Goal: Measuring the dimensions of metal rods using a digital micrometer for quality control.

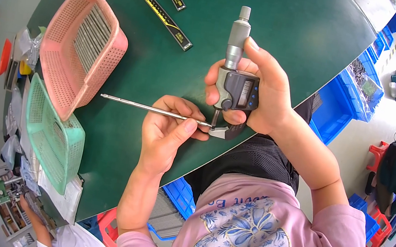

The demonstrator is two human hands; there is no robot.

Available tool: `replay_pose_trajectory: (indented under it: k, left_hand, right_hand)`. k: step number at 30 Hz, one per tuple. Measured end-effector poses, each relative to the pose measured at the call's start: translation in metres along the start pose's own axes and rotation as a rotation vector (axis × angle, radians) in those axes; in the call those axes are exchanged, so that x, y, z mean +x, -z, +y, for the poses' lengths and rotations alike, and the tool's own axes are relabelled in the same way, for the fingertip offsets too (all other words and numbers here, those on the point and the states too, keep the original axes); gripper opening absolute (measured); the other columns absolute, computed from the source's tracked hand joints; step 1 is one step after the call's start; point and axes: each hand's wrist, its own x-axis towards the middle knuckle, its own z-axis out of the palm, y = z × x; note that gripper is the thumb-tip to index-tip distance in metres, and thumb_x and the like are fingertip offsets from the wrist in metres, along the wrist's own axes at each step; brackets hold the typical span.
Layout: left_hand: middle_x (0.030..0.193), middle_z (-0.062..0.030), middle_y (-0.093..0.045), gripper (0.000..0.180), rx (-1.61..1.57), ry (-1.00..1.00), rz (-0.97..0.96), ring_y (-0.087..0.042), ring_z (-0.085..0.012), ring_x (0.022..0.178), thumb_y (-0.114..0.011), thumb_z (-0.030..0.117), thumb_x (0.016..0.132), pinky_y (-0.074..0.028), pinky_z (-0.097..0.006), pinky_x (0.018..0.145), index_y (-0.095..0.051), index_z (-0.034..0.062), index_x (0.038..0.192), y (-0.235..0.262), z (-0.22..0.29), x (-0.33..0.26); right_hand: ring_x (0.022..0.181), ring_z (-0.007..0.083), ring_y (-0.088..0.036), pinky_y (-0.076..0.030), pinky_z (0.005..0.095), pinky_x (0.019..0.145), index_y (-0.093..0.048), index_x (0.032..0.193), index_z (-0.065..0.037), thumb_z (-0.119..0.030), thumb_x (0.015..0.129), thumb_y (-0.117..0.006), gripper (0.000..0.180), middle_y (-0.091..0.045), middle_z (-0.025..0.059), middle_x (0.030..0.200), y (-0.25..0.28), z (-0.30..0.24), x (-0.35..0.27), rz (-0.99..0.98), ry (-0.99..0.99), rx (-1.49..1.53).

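Observation:
My left hand (pixel 165 133) pinches a thin metal rod (pixel 130 104) between thumb and fingers. The rod lies nearly level, its free end pointing left. My right hand (pixel 267 85) is wrapped round a digital micrometer (pixel 235 90) with a grey thimble on top and a small display facing right. The thumb rests by the thimble. At the lower part of the micrometer, the rod's right end sits at the gap between spindle and anvil; whether the jaws touch it I cannot tell.
A pink basket (pixel 116 49) with several metal rods and a green basket (pixel 76 155) stand at the left of the green table (pixel 209 26). Two calipers (pixel 157 8) lie at the back. Blue bins (pixel 334 107) are at the right; a person in white (pixel 75 244) works lower left.

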Motion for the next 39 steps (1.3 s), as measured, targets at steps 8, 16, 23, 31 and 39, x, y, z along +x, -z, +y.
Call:
replay_pose_trajectory:
  k: [8,16,23,31,39]
  left_hand:
    - [0.086,-0.0130,-0.052,0.013,0.006,0.001,0.004,-0.058,-0.0186,0.075,-0.051,-0.001,0.078,-0.053,-0.029,0.063,-0.042,-0.0011,0.088,-0.002,0.001,0.000]
    - [0.086,-0.0134,-0.052,0.013,-0.008,-0.009,0.003,-0.058,-0.0192,0.074,-0.050,0.000,0.078,-0.053,-0.029,0.063,-0.041,-0.0012,0.088,0.001,-0.001,0.000]
    - [0.078,-0.0130,-0.052,0.012,0.061,-0.106,0.028,-0.055,-0.0173,0.065,-0.046,0.004,0.077,-0.048,-0.029,0.059,-0.039,0.0006,0.087,0.001,-0.003,-0.003]
    - [0.048,-0.0049,-0.043,0.019,0.124,0.086,-0.107,-0.038,-0.0085,0.037,-0.045,0.013,0.051,-0.034,-0.021,0.039,-0.047,-0.0033,0.062,0.010,0.017,-0.022]
    - [0.042,0.0015,-0.037,0.031,0.085,0.363,-0.371,-0.033,-0.0057,0.034,-0.047,0.015,0.053,-0.030,-0.019,0.036,-0.052,-0.0072,0.073,0.021,0.033,-0.020]
  right_hand:
    - [0.038,0.0136,-0.043,-0.031,0.0207,0.029,-0.053,0.078,0.000,-0.055,0.079,-0.035,0.058,-0.055,0.0164,0.063,0.000,0.002,0.001,0.041,0.088,-0.086]
    - [0.037,0.0125,-0.042,-0.032,0.0200,0.030,-0.053,0.081,0.000,-0.056,0.080,-0.033,0.060,-0.055,0.0145,0.065,0.002,0.005,0.004,-0.026,0.048,-0.022]
    - [0.038,0.0134,-0.043,-0.033,0.0219,0.034,-0.051,0.082,0.001,-0.052,0.084,-0.029,0.057,-0.055,0.0124,0.065,-0.001,0.005,0.002,0.047,0.025,-0.013]
    - [0.038,0.0114,-0.042,-0.034,0.0201,0.035,-0.052,0.088,0.001,-0.038,0.079,-0.047,0.040,-0.055,0.0129,0.071,0.001,0.006,0.002,0.044,0.150,-0.181]
    - [0.042,0.0091,-0.039,-0.031,0.0216,0.038,-0.049,0.088,-0.001,-0.001,0.070,-0.058,0.020,-0.053,0.0104,0.073,0.003,0.008,-0.002,0.098,0.209,-0.102]
